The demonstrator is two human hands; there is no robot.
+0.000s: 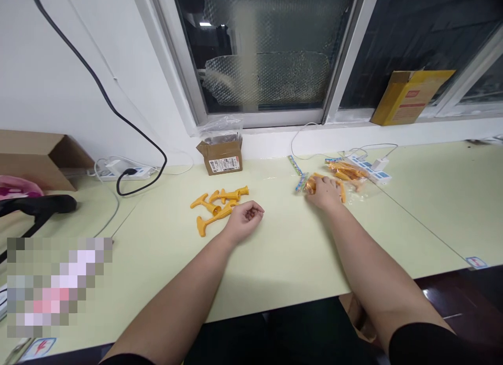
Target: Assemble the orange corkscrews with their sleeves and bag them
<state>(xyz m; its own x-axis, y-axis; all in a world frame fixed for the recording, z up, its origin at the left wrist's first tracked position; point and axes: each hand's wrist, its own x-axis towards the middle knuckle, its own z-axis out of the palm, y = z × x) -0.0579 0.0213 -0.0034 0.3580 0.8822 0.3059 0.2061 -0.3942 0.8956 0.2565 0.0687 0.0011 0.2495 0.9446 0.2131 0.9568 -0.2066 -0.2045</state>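
My left hand (247, 221) rests near the table's middle with its fingers curled in, and I see nothing in them. Just beyond its wrist and to the left lies a loose group of yellow plastic T-handled pieces (201, 226), some with tube-like ends. My right hand (325, 193) is on a clear plastic bag (310, 185) of similar yellow pieces, its fingers bent over it and their tips partly hidden. Behind it to the right is another clear bag with yellow pieces (348, 171). A strip with a colourful pattern (295, 165) lies beside the held bag.
A small open carton (223, 158) stands against the wall under the window. White power strips (375, 171) with cables sit at the back right and back left. A black cable (113, 105) hangs at left near a larger cardboard box (31, 155). A yellow box (412, 97) leans on the window.
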